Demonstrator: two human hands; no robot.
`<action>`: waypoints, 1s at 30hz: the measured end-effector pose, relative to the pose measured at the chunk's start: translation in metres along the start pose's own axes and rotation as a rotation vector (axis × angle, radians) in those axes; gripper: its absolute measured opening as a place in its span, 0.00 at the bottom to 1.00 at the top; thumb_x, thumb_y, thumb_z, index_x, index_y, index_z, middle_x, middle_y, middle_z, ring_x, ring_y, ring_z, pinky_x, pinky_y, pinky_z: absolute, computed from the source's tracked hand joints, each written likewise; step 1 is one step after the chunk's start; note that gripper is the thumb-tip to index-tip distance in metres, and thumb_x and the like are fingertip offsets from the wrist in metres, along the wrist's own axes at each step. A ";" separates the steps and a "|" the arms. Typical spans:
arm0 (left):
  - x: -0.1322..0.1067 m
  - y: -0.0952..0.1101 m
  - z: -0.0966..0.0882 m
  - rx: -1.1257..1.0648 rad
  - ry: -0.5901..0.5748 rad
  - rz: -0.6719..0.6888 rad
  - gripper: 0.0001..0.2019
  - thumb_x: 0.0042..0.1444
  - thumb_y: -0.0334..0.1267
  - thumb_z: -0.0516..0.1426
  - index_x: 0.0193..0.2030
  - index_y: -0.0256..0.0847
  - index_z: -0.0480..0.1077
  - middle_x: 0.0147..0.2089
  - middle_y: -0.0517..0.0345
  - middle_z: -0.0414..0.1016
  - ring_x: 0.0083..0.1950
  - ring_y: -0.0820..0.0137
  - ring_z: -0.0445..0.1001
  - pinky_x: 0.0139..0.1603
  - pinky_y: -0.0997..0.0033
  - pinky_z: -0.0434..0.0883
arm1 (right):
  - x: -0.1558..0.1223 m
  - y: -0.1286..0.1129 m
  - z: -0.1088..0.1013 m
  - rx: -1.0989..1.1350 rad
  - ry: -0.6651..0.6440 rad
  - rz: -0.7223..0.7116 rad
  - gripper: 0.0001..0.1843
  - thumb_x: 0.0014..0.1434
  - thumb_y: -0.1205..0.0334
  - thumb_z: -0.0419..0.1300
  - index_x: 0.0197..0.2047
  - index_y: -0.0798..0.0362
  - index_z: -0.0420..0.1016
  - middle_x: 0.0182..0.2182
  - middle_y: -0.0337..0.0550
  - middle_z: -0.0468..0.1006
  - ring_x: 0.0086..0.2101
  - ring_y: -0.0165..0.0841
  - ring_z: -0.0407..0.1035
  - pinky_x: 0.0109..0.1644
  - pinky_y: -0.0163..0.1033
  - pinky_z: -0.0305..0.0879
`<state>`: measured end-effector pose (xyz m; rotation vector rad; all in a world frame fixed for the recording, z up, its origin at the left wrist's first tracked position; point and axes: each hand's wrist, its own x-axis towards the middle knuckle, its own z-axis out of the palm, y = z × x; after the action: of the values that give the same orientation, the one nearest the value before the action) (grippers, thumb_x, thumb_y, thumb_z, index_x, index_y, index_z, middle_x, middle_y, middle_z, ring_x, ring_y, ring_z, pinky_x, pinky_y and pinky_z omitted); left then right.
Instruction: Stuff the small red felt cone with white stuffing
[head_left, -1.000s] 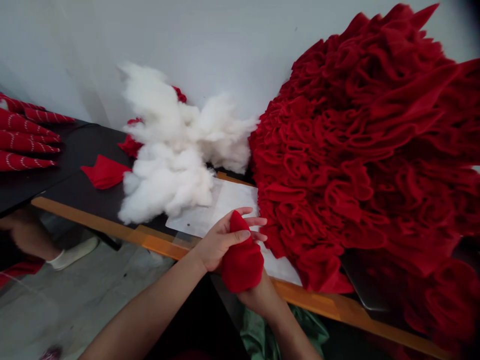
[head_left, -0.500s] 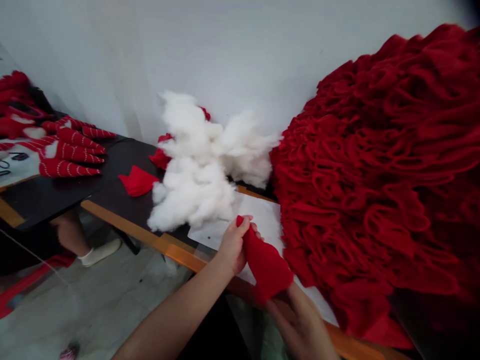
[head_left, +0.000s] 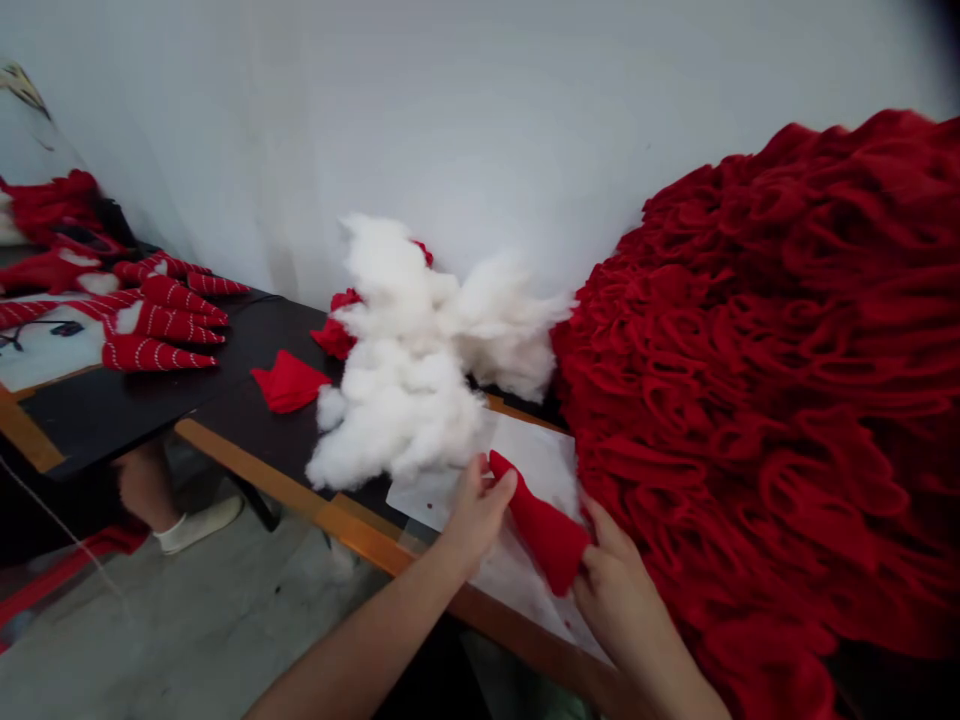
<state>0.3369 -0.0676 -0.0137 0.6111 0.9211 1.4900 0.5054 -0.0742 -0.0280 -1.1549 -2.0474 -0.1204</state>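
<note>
A red cone-shaped fabric piece (head_left: 546, 532) is stretched between my two hands, above a white sheet on the table. My left hand (head_left: 477, 508) pinches its narrow tip between thumb and fingers. At the wide lower end, my right hand (head_left: 616, 578) grips the edge; some of its fingers are hidden behind the cloth. Just beyond my left hand lies a loose heap of white fluffy stuffing (head_left: 405, 400). To the right, a tall pile of red fabric pieces (head_left: 757, 400) rises close beside my right hand.
A folded red piece (head_left: 291, 382) lies left of the stuffing on the dark table (head_left: 232, 412). Red striped stuffed pieces (head_left: 165, 325) sit on the neighbouring table. A person's leg (head_left: 150, 488) shows below it. The wall (head_left: 465, 120) stands behind.
My right hand has come up from beneath the wide end to its right side, turning the red piece. My left hand keeps the tip. The view has shifted slightly.
</note>
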 end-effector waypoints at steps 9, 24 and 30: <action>0.020 0.095 -0.073 1.026 -0.034 0.812 0.36 0.41 0.38 0.65 0.59 0.39 0.60 0.66 0.41 0.53 0.68 0.51 0.44 0.66 0.51 0.39 | 0.136 -0.062 0.071 0.329 -0.238 0.202 0.40 0.49 0.53 0.62 0.63 0.52 0.55 0.64 0.58 0.44 0.61 0.52 0.50 0.57 0.58 0.58; 0.122 0.089 -0.091 1.790 -0.055 0.664 0.35 0.47 0.35 0.59 0.63 0.34 0.52 0.56 0.42 0.66 0.59 0.54 0.62 0.56 0.54 0.61 | 0.182 -0.058 0.154 0.769 -0.188 0.365 0.03 0.45 0.66 0.59 0.26 0.53 0.74 0.24 0.36 0.76 0.29 0.32 0.69 0.38 0.35 0.64; 0.133 0.082 -0.089 1.880 -0.013 0.614 0.17 0.53 0.27 0.51 0.51 0.37 0.66 0.48 0.46 0.73 0.54 0.57 0.67 0.54 0.56 0.63 | 0.187 -0.031 0.118 1.109 0.017 0.515 0.14 0.44 0.51 0.62 0.28 0.53 0.72 0.21 0.35 0.76 0.22 0.31 0.69 0.26 0.35 0.66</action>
<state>0.1994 0.0484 -0.0133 2.3529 2.1250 0.6200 0.3586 0.0874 0.0208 -0.8579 -1.3381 1.1010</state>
